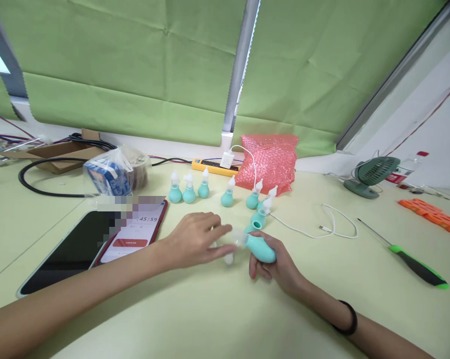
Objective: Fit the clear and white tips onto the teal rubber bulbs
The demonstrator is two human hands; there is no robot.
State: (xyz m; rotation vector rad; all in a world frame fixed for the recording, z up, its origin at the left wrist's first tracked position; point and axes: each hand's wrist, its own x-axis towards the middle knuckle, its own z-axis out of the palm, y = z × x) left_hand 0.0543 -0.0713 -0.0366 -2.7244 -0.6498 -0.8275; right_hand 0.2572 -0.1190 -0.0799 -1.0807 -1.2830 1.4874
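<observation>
My right hand [280, 264] is wrapped round a teal squeeze bulb [261, 249], which lies tilted with its neck to the left. A clear nozzle [240, 237], smeared by motion, sits at the bulb's neck. My left hand [198, 239] has thumb and index finger on either side of the nozzle's far end, seemingly pinching it. Below the left thumb is a small whitish piece [228, 258], blurred. Just behind the right hand lies an open teal bulb [255, 226] without a nozzle. Several teal bulb aspirators with clear tips, such as one bulb aspirator [227, 194], stand upright farther back.
Two phones, a dark phone [71, 249] and a lit phone [129, 239], lie left. A bagged blue package [112, 174], yellow power strip [210, 167] and pink bubble-wrap pouch [269, 159] stand behind. Right are a white cable [303, 232], screwdriver [415, 264], green fan [374, 174] and orange pieces [432, 214].
</observation>
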